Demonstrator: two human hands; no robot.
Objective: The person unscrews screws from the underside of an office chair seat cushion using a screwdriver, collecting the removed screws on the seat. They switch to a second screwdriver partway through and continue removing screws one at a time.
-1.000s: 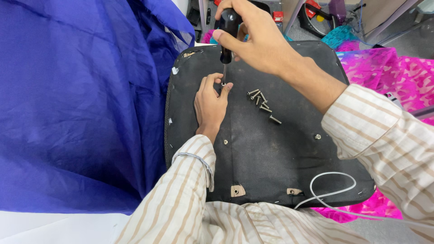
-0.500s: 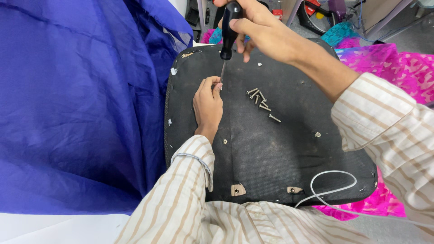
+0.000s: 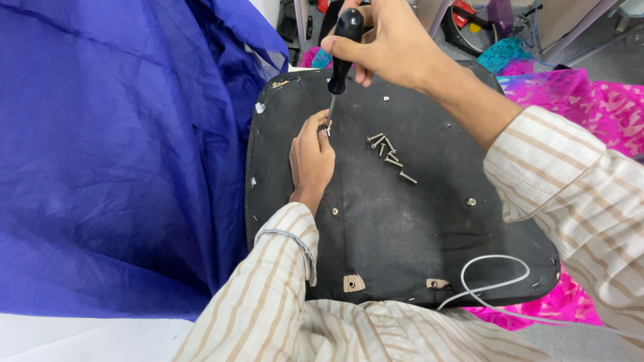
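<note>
The right hand point(image 3: 392, 47) is closed around the black handle of a screwdriver point(image 3: 341, 57), which stands nearly upright with its thin metal shaft pointing down. The grip is from above, so that the wrist can turn the tool while pressing it straight down. The tip meets the fingertips of the left hand point(image 3: 310, 157), which lies flat on the black seat panel point(image 3: 402, 228) with the fingers pinched together at the tip. It seems to hold a small screw upright there, but the screw itself is too small to see clearly. This hand rests its palm on the panel, probably to stay steady while it guides the tip.

At about 3 o'clock from the left hand, near but apart from it, a small group of loose silver screws point(image 3: 389, 155) lies on the panel, in easy reach of both hands. The panel lies across the person's lap with its underside up, so that the screw holes face the person. A few fixed fasteners and two small tan brackets point(image 3: 353, 282) at 6 o'clock sit near its lower edge. A white cable point(image 3: 493, 278) curls over the panel's corner at 5 o'clock. Blue fabric point(image 3: 114, 154) hangs at 9 o'clock, touching the panel's left edge, and pink patterned fabric point(image 3: 597, 107) lies at 2 o'clock.
</note>
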